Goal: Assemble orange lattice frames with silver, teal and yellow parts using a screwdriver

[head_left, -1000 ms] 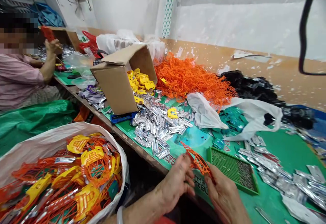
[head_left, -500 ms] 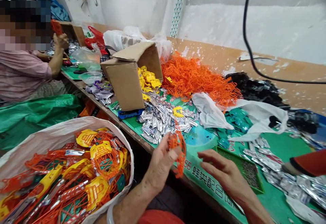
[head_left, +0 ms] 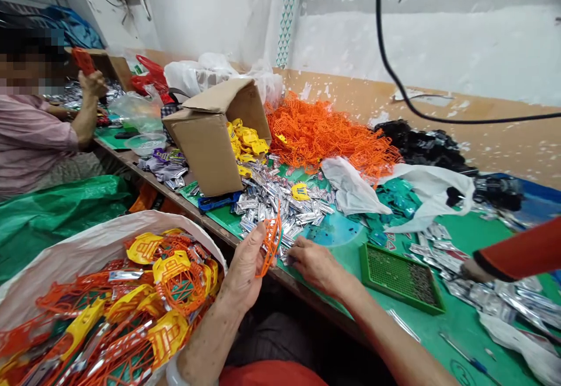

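Note:
My left hand (head_left: 245, 266) is shut on a small orange plastic lattice piece (head_left: 272, 244), which stands up from my fingers. My right hand (head_left: 318, 268) lies open and holds nothing, its fingertips at the near edge of a heap of silver foil sachets (head_left: 280, 210). Just left of my hands sits a white sack (head_left: 175, 223) full of orange lattices with yellow plastic parts and silver sachets. An open cardboard box (head_left: 204, 146) lies on its side, spilling yellow plastic parts (head_left: 248, 139). Behind the sachets rises a large tangled heap of orange lattices (head_left: 324, 131).
A green tray of small parts (head_left: 398, 278) lies right of my right hand. A co-worker's red sleeve (head_left: 512, 251) reaches in from the right. Another person (head_left: 30, 140) works at the far left. A black cable (head_left: 394, 64) hangs overhead.
My right hand has let go of the orange piece and moved left to the silver sachets. My left hand keeps the piece. The red sleeve reaches further in.

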`<state>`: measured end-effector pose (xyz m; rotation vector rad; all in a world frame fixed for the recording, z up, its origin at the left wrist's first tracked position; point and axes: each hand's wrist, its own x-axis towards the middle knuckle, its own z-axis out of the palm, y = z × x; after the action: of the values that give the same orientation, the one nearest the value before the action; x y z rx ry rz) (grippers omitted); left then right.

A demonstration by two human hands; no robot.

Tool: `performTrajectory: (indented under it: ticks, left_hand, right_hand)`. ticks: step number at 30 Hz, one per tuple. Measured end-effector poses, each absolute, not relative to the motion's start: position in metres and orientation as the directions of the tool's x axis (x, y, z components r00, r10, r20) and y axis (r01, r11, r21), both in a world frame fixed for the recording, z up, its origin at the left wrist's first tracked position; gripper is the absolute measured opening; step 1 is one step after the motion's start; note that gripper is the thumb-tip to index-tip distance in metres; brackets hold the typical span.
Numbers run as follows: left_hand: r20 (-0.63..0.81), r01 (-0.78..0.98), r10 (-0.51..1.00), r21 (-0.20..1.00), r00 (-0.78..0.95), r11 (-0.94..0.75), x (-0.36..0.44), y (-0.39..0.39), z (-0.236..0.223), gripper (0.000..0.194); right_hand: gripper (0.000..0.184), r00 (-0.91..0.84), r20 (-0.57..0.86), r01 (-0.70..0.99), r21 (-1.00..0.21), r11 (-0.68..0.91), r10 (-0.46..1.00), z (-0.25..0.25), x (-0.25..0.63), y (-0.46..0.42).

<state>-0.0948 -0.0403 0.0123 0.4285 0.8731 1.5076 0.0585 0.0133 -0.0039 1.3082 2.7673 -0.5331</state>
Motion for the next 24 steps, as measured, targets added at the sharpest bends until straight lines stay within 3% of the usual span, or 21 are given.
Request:
performTrajectory:
  ticks: [7, 13, 18, 24]
  left_hand:
    - [-0.293, -0.689, 0.949, 0.713, -0.12, 0.133, -0.088, -0.04, 0.014, 0.044]
    - [-0.343, -0.694, 0.933, 0.698, -0.109, 0.176, -0.088, -0.042, 0.018, 0.047]
    - [-0.315, -0.676, 0.943, 0.719, -0.111, 0.16, -0.086, -0.044, 0.019, 0.043]
    - [-0.345, -0.652, 0.938, 0.72, -0.04, 0.237, -0.073, -0.045, 0.009, 0.04]
  right_hand:
    - [0.026, -0.588, -0.305, 0.809, -0.258, 0.529, 0.75, 0.003, 0.056, 0.026]
    - [0.03, -0.527, -0.323, 0.846, -0.287, 0.449, 0.786, 0.004, 0.048, 0.027]
    - [0.019, -0.49, -0.199, 0.816, -0.446, 0.367, 0.848, -0.002, 0.052, 0.016]
    - [0.013, -0.356, -0.004, 0.641, -0.729, 0.241, 0.935, 0.0, 0.1, -0.001]
